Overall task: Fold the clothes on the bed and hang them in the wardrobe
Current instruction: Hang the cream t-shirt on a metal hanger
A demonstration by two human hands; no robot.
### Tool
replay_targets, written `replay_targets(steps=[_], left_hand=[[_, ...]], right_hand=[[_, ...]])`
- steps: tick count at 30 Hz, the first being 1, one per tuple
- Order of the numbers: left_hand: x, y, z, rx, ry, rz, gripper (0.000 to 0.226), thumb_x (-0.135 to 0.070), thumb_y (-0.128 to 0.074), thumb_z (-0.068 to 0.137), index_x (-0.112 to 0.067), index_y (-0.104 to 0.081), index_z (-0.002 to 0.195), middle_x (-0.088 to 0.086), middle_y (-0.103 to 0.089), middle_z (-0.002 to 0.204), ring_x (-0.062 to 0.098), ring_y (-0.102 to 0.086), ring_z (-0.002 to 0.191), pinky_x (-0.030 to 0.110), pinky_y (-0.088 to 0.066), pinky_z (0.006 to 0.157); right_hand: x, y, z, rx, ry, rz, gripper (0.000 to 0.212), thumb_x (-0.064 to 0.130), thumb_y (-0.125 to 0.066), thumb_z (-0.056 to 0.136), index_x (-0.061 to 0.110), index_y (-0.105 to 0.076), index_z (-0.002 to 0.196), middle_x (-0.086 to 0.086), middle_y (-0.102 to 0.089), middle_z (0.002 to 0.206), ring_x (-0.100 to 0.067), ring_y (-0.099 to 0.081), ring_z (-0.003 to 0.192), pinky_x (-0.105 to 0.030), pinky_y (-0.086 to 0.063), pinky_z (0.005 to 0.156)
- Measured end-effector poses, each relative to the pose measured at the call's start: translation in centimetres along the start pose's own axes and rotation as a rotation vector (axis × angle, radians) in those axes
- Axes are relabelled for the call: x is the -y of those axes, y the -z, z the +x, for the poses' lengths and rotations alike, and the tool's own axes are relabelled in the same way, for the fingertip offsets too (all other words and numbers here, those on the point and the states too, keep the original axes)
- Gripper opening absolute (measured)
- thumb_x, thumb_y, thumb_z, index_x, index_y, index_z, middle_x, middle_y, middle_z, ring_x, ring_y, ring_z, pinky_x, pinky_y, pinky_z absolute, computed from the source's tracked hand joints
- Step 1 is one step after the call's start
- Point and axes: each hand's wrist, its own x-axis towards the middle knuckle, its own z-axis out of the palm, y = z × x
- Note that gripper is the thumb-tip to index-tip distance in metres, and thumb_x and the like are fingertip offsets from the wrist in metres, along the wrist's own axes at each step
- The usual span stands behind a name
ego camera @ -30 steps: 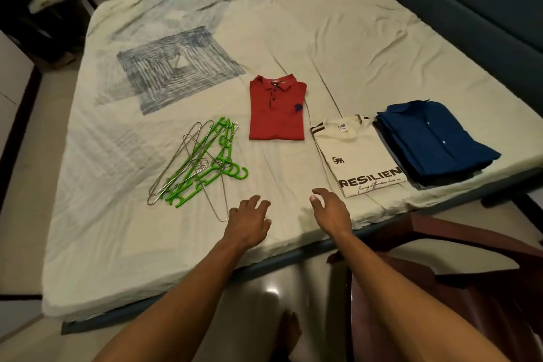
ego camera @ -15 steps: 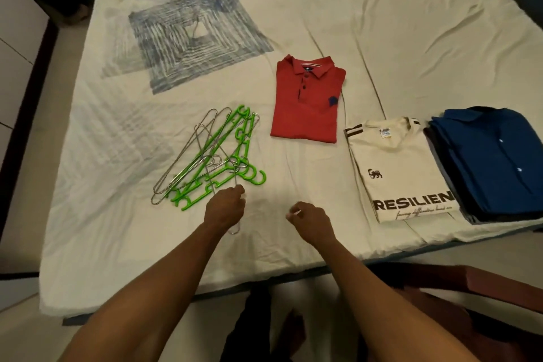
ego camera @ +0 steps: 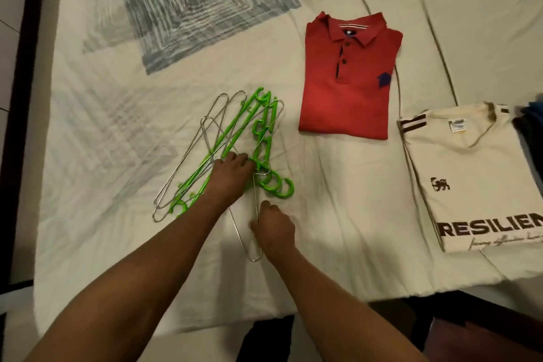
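Resting on tangled green plastic and thin wire hangers, the left hand is curled; one wire hanger is pinched by the right hand. Folded red polo lies beyond, on the bed.

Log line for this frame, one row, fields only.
stage: picking hangers | left hand: on tangled pile of green plastic and wire hangers | right hand: pinching a wire hanger | folded red polo shirt: untouched

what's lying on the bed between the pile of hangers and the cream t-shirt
In the head view, the folded red polo shirt lies between the hangers and the cream t-shirt, set farther back; nearer, only bare sheet.
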Motion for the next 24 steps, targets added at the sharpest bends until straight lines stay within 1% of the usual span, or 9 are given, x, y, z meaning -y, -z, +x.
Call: replay_targets(steps=[2,5,9,11,13,16,18,21,24], left_hand=[[0.5,-0.6,0.9,-0.034,-0.041,0.012,0.035,-0.023,-0.082,0.069,-0.017,-0.068,0.100,0.007,-0.064,0.100,0.034,-0.061,0.091,0.043,-0.047,0.067],[1.4,-0.7,1.7,-0.143,-0.045,0.015,0.025,-0.025,-0.071,0.077,-0.021,-0.070,0.102,0.007,-0.062,0.091,0.033,-0.059,0.090,0.044,-0.043,0.073],[2.4,0.4,1.8,-0.217,-0.084,0.062,0.024,-0.027,-0.061,0.075,-0.020,-0.072,0.095,0.004,-0.060,0.084,0.032,-0.056,0.089,0.043,-0.038,0.075],[2.6,1.5,2.4,-0.235,-0.108,0.061,0.021,-0.028,-0.060,0.074,-0.021,-0.070,0.091,0.001,-0.060,0.082,0.030,-0.054,0.090,0.041,-0.035,0.076],[2.2,3.1,3.6,-0.243,-0.138,0.020,0.021,-0.026,-0.056,0.075,-0.021,-0.067,0.092,0.002,-0.058,0.082,0.030,-0.054,0.086,0.040,-0.036,0.073],[0.6,5.8,6.1,-0.181,-0.169,-0.138,0.019,-0.017,-0.058,0.075,-0.019,-0.064,0.093,0.006,-0.055,0.079,0.033,-0.058,0.070,0.033,-0.037,0.055],[-1.2,7.0,8.0,-0.130,-0.161,-0.237,0.017,-0.010,-0.060,0.081,-0.021,-0.060,0.095,0.005,-0.055,0.081,0.033,-0.059,0.069,0.030,-0.032,0.051],[-3.9,7.4,10.9,-0.024,-0.109,-0.397,0.020,-0.010,-0.054,0.091,-0.025,-0.061,0.102,0.000,-0.063,0.093,0.030,-0.061,0.084,0.033,-0.040,0.061],[-6.4,7.2,13.2,0.115,-0.107,-0.572,0.017,-0.007,-0.056,0.091,-0.021,-0.065,0.095,-0.007,-0.063,0.082,0.031,-0.065,0.087,0.034,-0.047,0.070]], right_hand=[[0.0,-0.5,1.1,-0.017,0.041,-0.056,0.028,0.019,-0.046,0.100,0.011,-0.048,0.126,-0.010,-0.060,0.121,-0.032,-0.063,0.107,-0.037,-0.048,0.080],[-0.7,0.1,2.1,-0.034,0.059,-0.068,0.029,0.009,-0.040,0.099,0.011,-0.049,0.126,-0.011,-0.064,0.117,-0.034,-0.063,0.106,-0.039,-0.050,0.081],[-3.2,3.5,2.7,-0.033,0.115,-0.048,0.028,0.013,-0.041,0.100,0.018,-0.056,0.123,-0.011,-0.065,0.115,-0.036,-0.064,0.104,-0.039,-0.048,0.079],[-4.7,5.5,3.2,-0.038,0.178,-0.077,0.027,0.013,-0.044,0.096,0.019,-0.059,0.118,-0.010,-0.065,0.112,-0.037,-0.063,0.101,-0.039,-0.043,0.071],[-6.3,8.0,4.0,-0.063,0.219,-0.089,0.025,0.014,-0.047,0.093,0.022,-0.061,0.112,-0.008,-0.065,0.106,-0.036,-0.063,0.098,-0.036,-0.037,0.066],[-9.1,12.2,5.6,-0.126,0.242,-0.112,0.019,0.018,-0.050,0.093,0.024,-0.064,0.105,-0.004,-0.067,0.100,-0.032,-0.063,0.094,-0.034,-0.042,0.066],[-11.2,15.3,6.6,-0.145,0.245,-0.163,0.019,0.017,-0.051,0.094,0.024,-0.065,0.104,-0.003,-0.067,0.099,-0.029,-0.063,0.092,-0.033,-0.045,0.068],[-14.3,19.2,8.2,-0.158,0.208,-0.255,0.022,0.011,-0.054,0.092,0.026,-0.067,0.101,-0.001,-0.067,0.099,-0.027,-0.063,0.093,-0.031,-0.042,0.068],[-17.1,21.5,9.4,-0.080,0.142,-0.306,0.027,0.008,-0.056,0.088,0.030,-0.067,0.100,0.002,-0.068,0.103,-0.026,-0.063,0.095,-0.030,-0.041,0.070]])
